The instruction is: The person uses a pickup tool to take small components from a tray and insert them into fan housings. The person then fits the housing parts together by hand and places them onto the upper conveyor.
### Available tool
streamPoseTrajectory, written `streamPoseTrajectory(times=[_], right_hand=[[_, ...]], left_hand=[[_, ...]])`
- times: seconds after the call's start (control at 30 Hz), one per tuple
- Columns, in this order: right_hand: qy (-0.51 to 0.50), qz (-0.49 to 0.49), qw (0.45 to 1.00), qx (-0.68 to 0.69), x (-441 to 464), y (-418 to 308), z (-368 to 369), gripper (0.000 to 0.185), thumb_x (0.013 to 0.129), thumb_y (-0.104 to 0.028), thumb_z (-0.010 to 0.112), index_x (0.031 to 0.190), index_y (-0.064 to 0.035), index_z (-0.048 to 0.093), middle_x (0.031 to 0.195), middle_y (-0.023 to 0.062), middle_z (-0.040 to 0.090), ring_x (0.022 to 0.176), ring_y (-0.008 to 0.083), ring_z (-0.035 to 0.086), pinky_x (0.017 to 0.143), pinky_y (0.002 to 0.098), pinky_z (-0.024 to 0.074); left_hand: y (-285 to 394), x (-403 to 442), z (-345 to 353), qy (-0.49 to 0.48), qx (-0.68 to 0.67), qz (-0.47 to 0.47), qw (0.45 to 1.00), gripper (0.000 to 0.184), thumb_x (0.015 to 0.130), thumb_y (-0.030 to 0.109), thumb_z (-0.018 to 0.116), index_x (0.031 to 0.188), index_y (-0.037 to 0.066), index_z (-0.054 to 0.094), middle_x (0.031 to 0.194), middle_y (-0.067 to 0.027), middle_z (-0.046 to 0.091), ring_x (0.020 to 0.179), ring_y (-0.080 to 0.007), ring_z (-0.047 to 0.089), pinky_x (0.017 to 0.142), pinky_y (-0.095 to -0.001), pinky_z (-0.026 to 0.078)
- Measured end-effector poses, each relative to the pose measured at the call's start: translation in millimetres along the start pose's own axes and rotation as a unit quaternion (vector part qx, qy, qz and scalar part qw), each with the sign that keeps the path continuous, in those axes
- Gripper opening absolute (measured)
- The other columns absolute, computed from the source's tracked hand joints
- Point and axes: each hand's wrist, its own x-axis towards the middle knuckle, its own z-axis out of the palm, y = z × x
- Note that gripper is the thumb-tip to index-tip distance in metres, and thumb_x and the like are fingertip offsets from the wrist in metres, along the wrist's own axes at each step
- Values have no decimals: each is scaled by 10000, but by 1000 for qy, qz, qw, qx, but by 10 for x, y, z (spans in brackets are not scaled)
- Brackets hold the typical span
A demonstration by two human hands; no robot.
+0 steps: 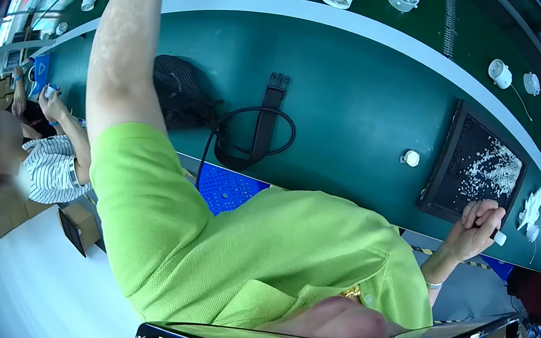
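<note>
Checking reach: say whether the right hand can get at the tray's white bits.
Likely yes: the right hand, which seems to hold a white piece, is at the tray; nothing visible blocks the white bits.

One tray point(457, 154), one strap point(265, 131)

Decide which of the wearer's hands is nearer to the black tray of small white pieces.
Right. The right hand is at the near-right corner of the black tray; the left hand is out of frame, its left arm extending past the top edge, well left of the tray.
</note>
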Motion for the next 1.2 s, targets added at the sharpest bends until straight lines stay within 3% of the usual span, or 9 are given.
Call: streamPoseTrajectory(times=[0.1, 0.27, 0.43, 0.7, 0.77, 0.8, 0.93, 1.0, 1.2], right_hand=[[5, 15, 1000, 25, 57, 54, -5, 352, 1023, -197, 423, 685, -108, 379, 696, 27, 441, 450, 47, 287, 426, 187, 243], [-8, 53, 998, 36, 67, 59, 21, 330, 1024, -197, 422, 709, -107, 384, 695, 23, 437, 461, 48, 296, 430, 190, 247], [10, 39, 998, 39, 38, 3, 21, 316, 1025, -198, 423, 725, -106, 384, 699, 21, 437, 468, 47, 300, 437, 191, 253], [16, 44, 997, 69, 41, 13, -71, 320, 1029, -204, 418, 725, -106, 394, 704, 24, 443, 481, 49, 306, 452, 191, 265], [7, 36, 997, 75, 61, -1, -87, 321, 1030, -206, 415, 727, -105, 400, 707, 26, 447, 483, 50, 307, 456, 191, 269], [11, 34, 997, 75, 64, 10, -102, 321, 1030, -206, 415, 727, -105, 400, 707, 26, 447, 483, 50, 307, 456, 191, 269], [13, 37, 995, 96, 79, 82, -149, 321, 1030, -208, 417, 728, -98, 412, 713, 30, 458, 484, 53, 309, 457, 196, 274], [21, 34, 994, 99, 81, 115, -130, 324, 1029, -209, 418, 725, -98, 412, 716, 31, 462, 485, 53, 309, 458, 197, 275], [47, 20, 996, 70, 46, 77, -71, 341, 1028, -216, 423, 708, -98, 414, 728, 35, 476, 488, 54, 311, 460, 200, 276]], left_hand=[[-160, -620, 322, -76, 47, -39, 995, 587, 703, 281, 722, 1224, 50, 583, 1151, -160, 638, 1005, -312, 611, 876, -377, 497], [-636, -573, 1326, 135, -31, -17, 990, 567, 739, 455, 693, 1214, 155, 611, 1007, -87, 684, 903, -255, 655, 835, -321, 518], [-484, -532, 952, -91, -101, -133, 982, 595, 727, 447, 704, 1243, 164, 617, 1175, -89, 617, 1044, -260, 596, 924, -331, 474], [-583, -866, 955, -4, -138, -277, 951, 566, 737, 364, 752, 1216, 96, 609, 1144, -109, 631, 1019, -241, 595, 898, -318, 472], [-579, -1033, 728, 48, -394, -311, 864, 556, 707, 327, 785, 1180, 80, 629, 1141, -111, 635, 1003, -220, 605, 885, -303, 474], [-508, -1072, 628, 47, -393, -307, 865, 556, 707, 327, 785, 1180, 80, 629, 1141, -111, 635, 1003, -220, 605, 885, -303, 474], [10, -1215, 171, 154, -339, -49, 927, 595, 620, 422, 799, 1093, 83, 675, 1150, -145, 606, 1079, -260, 559, 948, -350, 444], [1028, -1410, -17, 219, -124, 82, 964, 572, 577, 381, 808, 1060, 104, 678, 1193, -178, 561, 1172, -320, 468, 982, -392, 403], [2661, -1625, 495, 79, -159, 318, 931, 487, 571, 188, 765, 1043, 120, 666, 1328, -180, 437, 1144, -401, 454, 952, -432, 430]])
